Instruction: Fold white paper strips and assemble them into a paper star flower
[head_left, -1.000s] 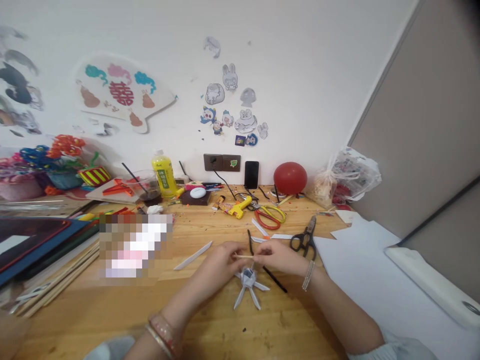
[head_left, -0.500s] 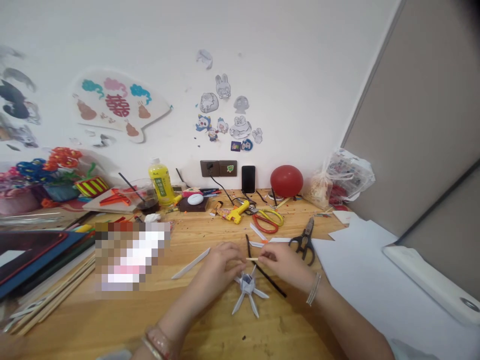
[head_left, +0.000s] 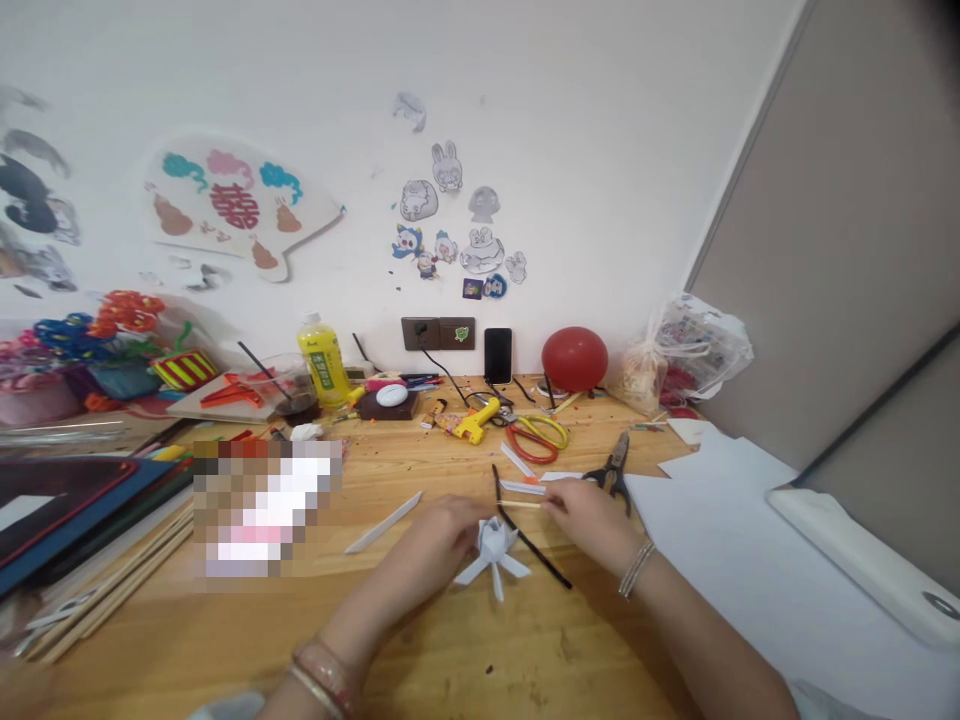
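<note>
Near the middle of the table, my left hand point(head_left: 450, 530) has its fingers closed at the left edge of a white folded-paper figure point(head_left: 495, 545) with several pointed legs. Some of its fingertips are hidden behind the hand. My right hand point(head_left: 585, 508) pinches one end of a thin pale stick point(head_left: 525, 504), which points left above the paper figure, apart from it as far as I can see. A black fuzzy stem point(head_left: 536, 550) lies just right of the figure. Left of my left hand rests a folded white paper strip point(head_left: 384, 522).
Beyond my right hand lie black-handled scissors point(head_left: 613, 468), red-and-yellow-handled scissors point(head_left: 534, 445) and a yellow glue gun point(head_left: 476, 425). White paper sheets point(head_left: 720, 530) cover the right side. A yellow bottle point(head_left: 324, 360) and a red balloon point(head_left: 574, 358) stand by the wall. Wooden sticks point(head_left: 127, 570) lie left.
My right hand has moved right with the pale stick, away from my left hand. The paper figure has shifted up slightly and turned, its legs now spreading differently.
</note>
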